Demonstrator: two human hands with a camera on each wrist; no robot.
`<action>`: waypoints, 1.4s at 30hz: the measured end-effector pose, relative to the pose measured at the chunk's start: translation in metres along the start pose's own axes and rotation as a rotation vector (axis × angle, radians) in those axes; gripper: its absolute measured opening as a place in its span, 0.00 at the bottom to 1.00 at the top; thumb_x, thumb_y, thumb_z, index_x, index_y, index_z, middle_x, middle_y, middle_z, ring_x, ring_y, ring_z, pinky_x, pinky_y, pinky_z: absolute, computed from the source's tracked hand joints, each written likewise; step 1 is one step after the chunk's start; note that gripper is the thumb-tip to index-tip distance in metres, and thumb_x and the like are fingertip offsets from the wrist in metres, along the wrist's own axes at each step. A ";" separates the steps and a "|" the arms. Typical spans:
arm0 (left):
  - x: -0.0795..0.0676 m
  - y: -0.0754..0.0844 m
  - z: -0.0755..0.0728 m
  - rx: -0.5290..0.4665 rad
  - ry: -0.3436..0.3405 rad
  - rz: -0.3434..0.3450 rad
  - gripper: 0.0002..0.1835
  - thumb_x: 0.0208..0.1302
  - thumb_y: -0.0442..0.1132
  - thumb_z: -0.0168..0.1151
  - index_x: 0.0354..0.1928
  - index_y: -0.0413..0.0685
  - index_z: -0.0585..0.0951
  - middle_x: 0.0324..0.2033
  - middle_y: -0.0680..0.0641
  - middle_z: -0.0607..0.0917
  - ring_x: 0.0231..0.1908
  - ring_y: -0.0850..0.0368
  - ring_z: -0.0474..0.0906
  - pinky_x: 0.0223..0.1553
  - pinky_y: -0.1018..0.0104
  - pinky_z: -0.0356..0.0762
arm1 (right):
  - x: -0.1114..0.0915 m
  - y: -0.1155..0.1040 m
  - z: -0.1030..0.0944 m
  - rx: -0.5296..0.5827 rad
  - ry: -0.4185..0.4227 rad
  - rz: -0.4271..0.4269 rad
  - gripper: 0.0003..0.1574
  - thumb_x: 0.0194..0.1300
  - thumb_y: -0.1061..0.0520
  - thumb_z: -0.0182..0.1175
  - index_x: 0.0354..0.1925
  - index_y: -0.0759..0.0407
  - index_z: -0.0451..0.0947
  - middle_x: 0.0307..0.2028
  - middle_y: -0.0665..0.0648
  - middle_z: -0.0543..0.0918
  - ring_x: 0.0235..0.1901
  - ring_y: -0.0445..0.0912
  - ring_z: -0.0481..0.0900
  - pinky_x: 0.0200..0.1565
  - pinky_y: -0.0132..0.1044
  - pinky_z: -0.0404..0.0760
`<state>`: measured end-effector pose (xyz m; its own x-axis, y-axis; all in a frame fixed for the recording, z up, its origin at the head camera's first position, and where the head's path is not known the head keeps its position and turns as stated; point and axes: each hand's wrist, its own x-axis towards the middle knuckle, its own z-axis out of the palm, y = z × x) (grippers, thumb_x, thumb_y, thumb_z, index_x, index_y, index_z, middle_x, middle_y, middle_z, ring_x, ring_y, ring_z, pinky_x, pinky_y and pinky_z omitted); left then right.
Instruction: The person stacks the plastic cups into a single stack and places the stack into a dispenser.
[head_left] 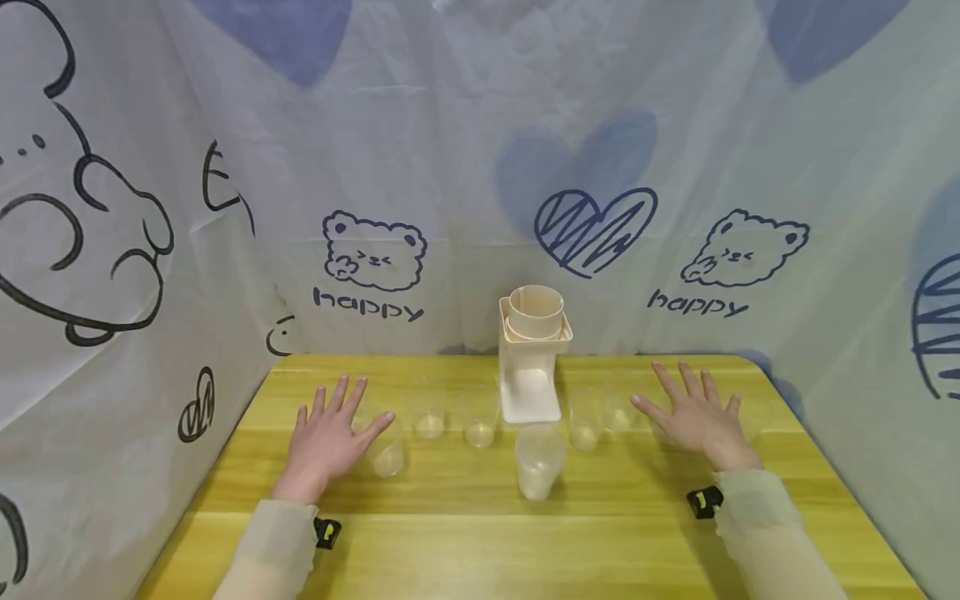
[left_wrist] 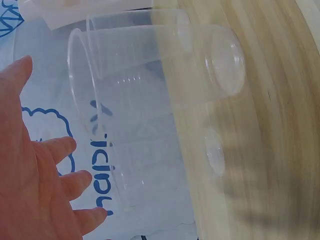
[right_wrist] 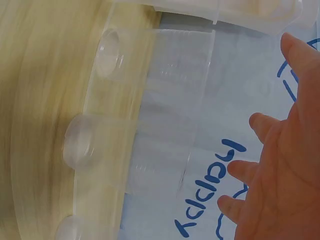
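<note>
My left hand (head_left: 330, 442) spreads its fingers on the left, palm down, above the wooden table. It holds nothing and overlaps the edge of the leftmost clear plastic cup (head_left: 388, 458) in the head view. Two more clear cups (head_left: 480, 429) stand between that hand and the middle. On the right, my right hand (head_left: 697, 423) is likewise spread and holds nothing, its thumb pointing toward a clear cup (head_left: 619, 412). Another cup (head_left: 585, 432) stands nearer the middle. A cloudier cup (head_left: 540, 462) stands front centre. Clear cups (left_wrist: 150, 65) also show beyond the left fingers in the left wrist view.
A cream stand (head_left: 528, 392) with a round tube (head_left: 536, 312) on top rises at the table's back centre. Printed white cloth (head_left: 465, 208) hangs behind and on both sides. The wooden table (head_left: 450, 550) extends toward me in front of the cups.
</note>
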<state>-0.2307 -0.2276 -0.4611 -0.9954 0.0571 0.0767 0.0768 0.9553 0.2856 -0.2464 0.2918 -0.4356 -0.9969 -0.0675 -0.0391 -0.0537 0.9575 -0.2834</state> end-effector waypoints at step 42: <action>-0.048 0.078 0.003 -0.254 0.330 0.269 0.45 0.58 0.61 0.68 0.73 0.49 0.64 0.70 0.38 0.63 0.67 0.36 0.60 0.62 0.35 0.63 | -0.041 -0.082 0.054 0.532 0.248 -0.463 0.56 0.52 0.47 0.76 0.72 0.54 0.59 0.71 0.61 0.59 0.68 0.61 0.58 0.62 0.67 0.62</action>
<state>-0.1770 -0.1550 -0.4450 -0.8704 0.1576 0.4665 0.3808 0.8161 0.4347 -0.1985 0.2006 -0.4629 -0.8659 -0.3053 0.3962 -0.4992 0.5772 -0.6462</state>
